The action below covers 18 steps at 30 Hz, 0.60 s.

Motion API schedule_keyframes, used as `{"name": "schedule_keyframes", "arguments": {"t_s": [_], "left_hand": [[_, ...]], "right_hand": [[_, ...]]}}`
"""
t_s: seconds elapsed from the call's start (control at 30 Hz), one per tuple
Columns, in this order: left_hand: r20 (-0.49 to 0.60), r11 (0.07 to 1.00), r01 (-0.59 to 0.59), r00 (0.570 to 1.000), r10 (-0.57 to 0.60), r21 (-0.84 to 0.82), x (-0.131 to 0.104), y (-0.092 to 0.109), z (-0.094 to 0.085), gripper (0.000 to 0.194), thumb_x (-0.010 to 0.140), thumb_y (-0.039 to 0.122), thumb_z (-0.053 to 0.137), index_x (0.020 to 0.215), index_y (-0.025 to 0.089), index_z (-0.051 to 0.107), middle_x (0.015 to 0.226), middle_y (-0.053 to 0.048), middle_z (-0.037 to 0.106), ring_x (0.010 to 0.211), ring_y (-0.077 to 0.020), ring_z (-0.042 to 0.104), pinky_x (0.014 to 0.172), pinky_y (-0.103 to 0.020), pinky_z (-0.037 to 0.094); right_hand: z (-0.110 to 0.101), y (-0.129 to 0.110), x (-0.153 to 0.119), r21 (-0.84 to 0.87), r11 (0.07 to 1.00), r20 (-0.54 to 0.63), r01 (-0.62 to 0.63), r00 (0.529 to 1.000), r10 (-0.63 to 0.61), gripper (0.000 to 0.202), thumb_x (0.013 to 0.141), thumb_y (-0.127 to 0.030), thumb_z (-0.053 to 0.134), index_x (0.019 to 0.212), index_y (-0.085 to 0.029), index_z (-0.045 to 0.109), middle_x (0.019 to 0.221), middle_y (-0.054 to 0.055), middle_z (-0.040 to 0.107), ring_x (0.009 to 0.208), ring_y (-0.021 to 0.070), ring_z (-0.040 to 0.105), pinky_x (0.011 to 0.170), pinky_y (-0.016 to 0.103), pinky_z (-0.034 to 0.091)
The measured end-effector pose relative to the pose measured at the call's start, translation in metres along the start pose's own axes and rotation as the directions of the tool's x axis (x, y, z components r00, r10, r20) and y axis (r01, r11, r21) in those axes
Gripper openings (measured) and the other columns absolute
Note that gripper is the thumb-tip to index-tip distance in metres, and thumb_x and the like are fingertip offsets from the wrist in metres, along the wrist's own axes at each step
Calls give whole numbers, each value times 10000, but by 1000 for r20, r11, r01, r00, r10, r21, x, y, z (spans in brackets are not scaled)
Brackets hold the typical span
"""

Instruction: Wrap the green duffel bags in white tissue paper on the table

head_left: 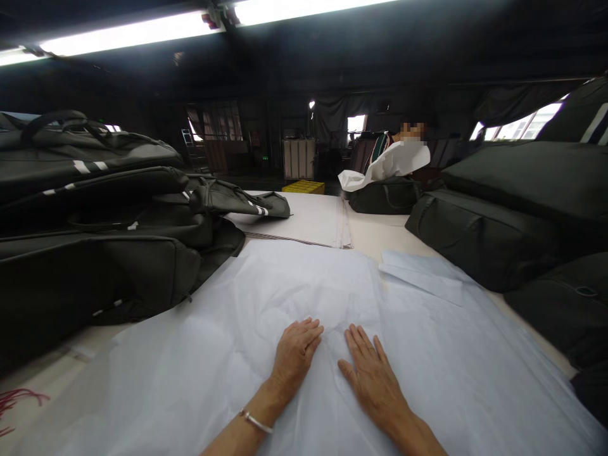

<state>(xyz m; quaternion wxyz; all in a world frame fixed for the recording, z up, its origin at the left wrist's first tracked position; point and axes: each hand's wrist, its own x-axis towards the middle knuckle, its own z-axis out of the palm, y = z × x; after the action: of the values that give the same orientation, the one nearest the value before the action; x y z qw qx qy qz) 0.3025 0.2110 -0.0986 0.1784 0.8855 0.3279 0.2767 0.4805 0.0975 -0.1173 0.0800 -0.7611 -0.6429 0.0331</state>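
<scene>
Head view: the left hand (297, 351) and the right hand (374, 379) lie palm down and apart from each other, pressing on a white sheet (304, 278) without gripping it; the left has its fingers close together and slightly bent, the right its fingers a little spread and its thumb held out. The sheet is thin, smooth and matt, faintly bluish right of the right hand, with soft wrinkles fanning out just beyond the fingertips and creases running between the hands. It covers the desk (396, 231) beneath both hands and well out to either side. A pale folded flap (422, 278) lies beyond and right of the right hand; whether it belongs to the same sheet cannot be told. Paired white stripes mark the dark bags (142, 209) piled left of the left hand, and a small oval mark on a dark bag (560, 304) right of the right hand is too small to make out. The sheet's far edge runs crosswise beyond the fingertips; its near edge passes out of view, so its long axis cannot be told, though the visible spread is wider from side to side. Straight beyond the hands lies a stack of pale sheets (304, 218).
</scene>
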Motion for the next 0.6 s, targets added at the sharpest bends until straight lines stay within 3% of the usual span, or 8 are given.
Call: {"name": "schedule_keyframes", "arguments": {"t_s": [0.23,0.43,0.5,0.6], "left_hand": [[-86,1000,-1,996,0,-7,0,-5,2,296,984,248,452,1221,277,627,1284,-23,642,1232,-212,575,1074,-497,446],[-197,992,-110,973,120,58,-1,-5,2,310,1002,233,414,1251,265,597,1310,-47,626,1244,-204,564,1083,-487,430],[-180,986,-145,971,158,87,-1,-4,3,307,999,215,426,1255,254,590,1309,-53,627,1247,-212,561,1082,-506,423],[-66,971,-214,973,222,102,-1,1,5,285,979,192,484,1230,264,599,1305,-35,632,1261,-224,548,1085,-522,407]], "right_hand": [[-9,-4,0,4,1000,56,-29,998,29,657,998,-540,273,1515,-135,243,1581,42,128,1475,240,107,1215,528,105],[-10,-5,1,14,999,74,-43,996,42,672,994,-563,270,1517,-141,244,1583,39,120,1476,242,94,1217,518,88],[-10,-5,1,22,999,70,-41,997,40,672,993,-558,282,1516,-137,249,1583,46,131,1475,247,102,1216,520,89],[-9,-5,0,28,999,58,-38,998,36,663,991,-542,313,1502,-119,298,1578,74,184,1472,258,126,1213,528,101]]}}
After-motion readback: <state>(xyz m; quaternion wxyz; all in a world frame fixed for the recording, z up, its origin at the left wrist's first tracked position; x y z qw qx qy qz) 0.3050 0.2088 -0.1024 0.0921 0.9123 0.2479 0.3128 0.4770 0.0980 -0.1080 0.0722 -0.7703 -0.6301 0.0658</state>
